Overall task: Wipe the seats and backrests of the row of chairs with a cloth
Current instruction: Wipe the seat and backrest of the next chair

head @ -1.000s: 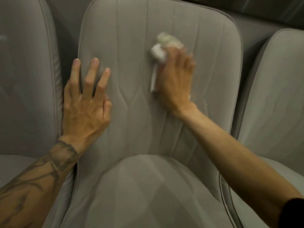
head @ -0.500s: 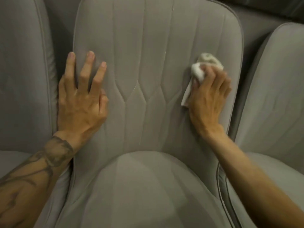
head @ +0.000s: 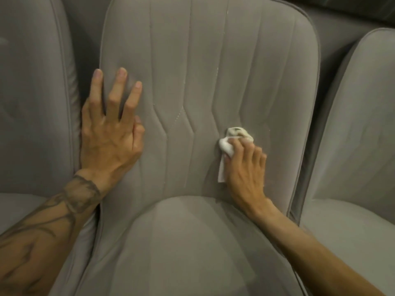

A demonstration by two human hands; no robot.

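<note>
A grey upholstered chair fills the middle of the view, its stitched backrest point(head: 203, 67) upright and its seat cushion point(head: 183, 242) below. My right hand point(head: 245, 169) presses a small crumpled white cloth point(head: 232, 139) against the lower right of that backrest, fingers closed over it. A strip of the cloth hangs out to the left of the palm. My left hand point(head: 111, 129) lies flat on the backrest's left edge, fingers spread, holding nothing.
A matching grey chair point(head: 32, 99) stands close on the left and another point(head: 359, 129) close on the right, with narrow dark gaps between the backrests. More grey upholstery shows behind, at the top right.
My right hand has carried the cloth across the backrest to the right, then down to its lower part. My left hand has stayed on the left edge.
</note>
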